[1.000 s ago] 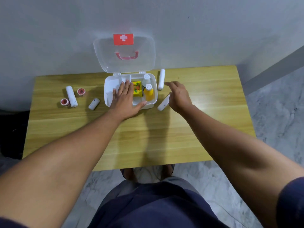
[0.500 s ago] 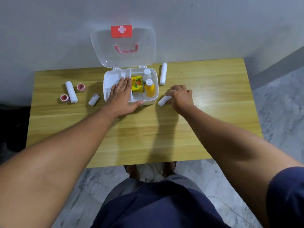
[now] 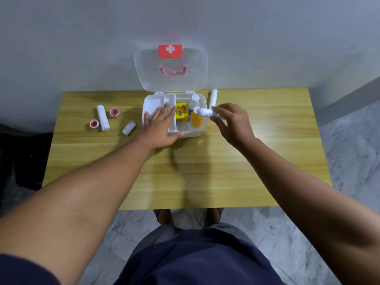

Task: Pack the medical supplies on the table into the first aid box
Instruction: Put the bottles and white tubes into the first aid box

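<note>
Head view, left to right: on the left part of the tabletop [image 3: 267, 161] lie four loose supplies well apart from the first aid box [image 3: 150, 103]: a red tape roll [image 3: 94, 124], a long white bandage roll [image 3: 102, 117] with its long axis running away from the person, a second red tape roll [image 3: 114, 112], and a short white roll [image 3: 129, 127] lying at a slant nearest the box. The left hand [image 3: 162, 128] rests flat with fingers spread over the box's left compartments, thumb at the front wall, holding nothing. Inside the box, a yellow carton [image 3: 182, 112] sits in the middle section, with a clear bottle [image 3: 194, 101] and an orange bottle [image 3: 196, 120] in the right section. The right hand [image 3: 232, 122] pinches one end of a white bandage roll [image 3: 203, 112] between thumb and fingertips; the roll's long axis runs roughly left-right, its free end projecting over the right section above the orange bottle. Judgement: the step is lowering this roll into the box, and the two upright bottles stand in the way, so the roll likely needs turning or shifting toward free space. Another long white roll [image 3: 213, 97] lies just beside the box's right wall, nearest the right hand. The open lid [image 3: 144, 64] leans back against the wall.
</note>
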